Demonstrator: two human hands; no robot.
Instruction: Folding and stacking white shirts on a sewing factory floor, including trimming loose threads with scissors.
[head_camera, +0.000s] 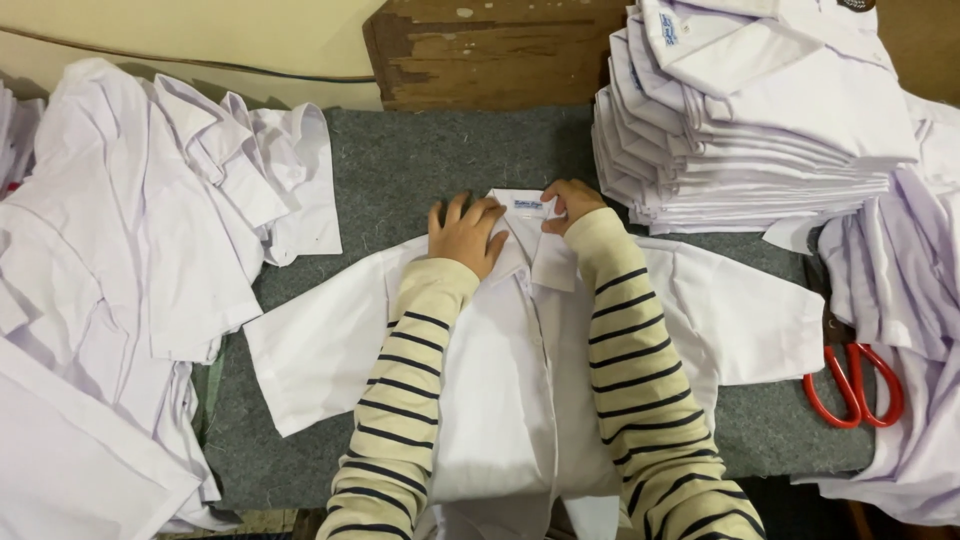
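**Both your hands rest on the collar of a white shirt spread on grey felt**

You look straight down at a white short-sleeved shirt (520, 370) lying front-up on a grey felt table cover (420, 160). Its sleeves spread out to either side and its button placket runs down the middle, between your forearms. Both your arms wear cream sleeves with dark stripes.

Your left hand (466, 233) lies palm-down on the left side of the collar (528, 222), fingers together and slightly curled, pressing the cloth flat. It grips nothing.

Your right hand (572, 203) sits on the right side of the collar, just beside a small blue and white label (528, 205) sewn inside the neck. Its fingers are curled in and pinch the collar's edge. The two hands are near each other, with the label between them.

To your left, a loose heap of unfolded white shirts (130, 230) covers the table edge and touches the spread shirt's left sleeve area. To your upper right stands a tall, neat stack of folded white shirts (750, 130), close to your right hand but apart from it. Further right, more white cloth (910, 300) lies crumpled. Red-handled scissors (855, 385) rest at the right edge of the felt, partly tucked under that cloth and well apart from your hands. A worn wooden board (490, 50) stands behind the table.
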